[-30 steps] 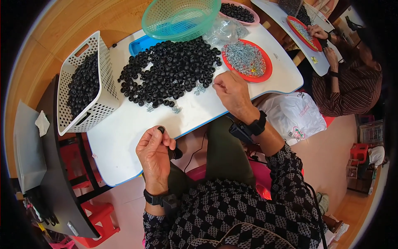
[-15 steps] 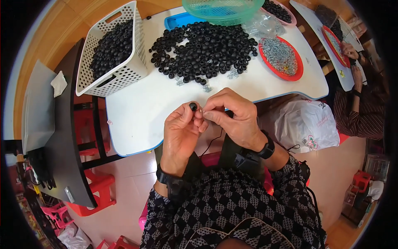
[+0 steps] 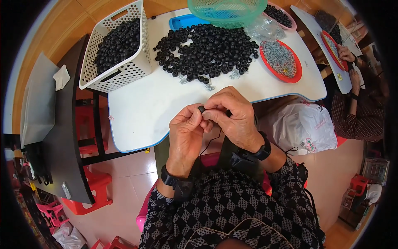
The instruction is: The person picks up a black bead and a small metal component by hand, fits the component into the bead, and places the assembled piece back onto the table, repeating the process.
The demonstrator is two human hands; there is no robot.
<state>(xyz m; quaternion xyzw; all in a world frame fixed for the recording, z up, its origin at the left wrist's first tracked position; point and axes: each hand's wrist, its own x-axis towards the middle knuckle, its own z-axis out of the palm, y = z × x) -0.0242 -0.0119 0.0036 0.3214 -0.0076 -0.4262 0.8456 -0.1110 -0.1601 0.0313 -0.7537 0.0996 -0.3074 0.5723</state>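
My left hand point(image 3: 184, 133) pinches a small black round bead-like piece point(image 3: 201, 108) between thumb and fingertips. My right hand point(image 3: 234, 120) meets it from the other side, its thumb and forefinger closed against the piece; whatever lies between those fingertips is hidden. A bit of something black shows by the curled fingers of my right hand, too covered to identify. Both hands are above the near edge of the white table point(image 3: 137, 114). A wide heap of the same black hollow pieces point(image 3: 215, 50) lies beyond them, with small clear bits point(image 3: 209, 87) along its near side.
A white perforated basket point(image 3: 145, 54) of black pieces stands left. A red plate point(image 3: 297, 71) holds small clear-grey parts at right. Behind are a green basket point(image 3: 228, 12), a blue tray point(image 3: 176, 21) and a clear bag point(image 3: 263, 30). Another person's hands point(image 3: 345, 54) work at the far right.
My right fingertips have closed onto the black piece, covering the tiny bit they pinched before. The piece has turned, and its hole no longer shows. My left hand has shifted slightly right.
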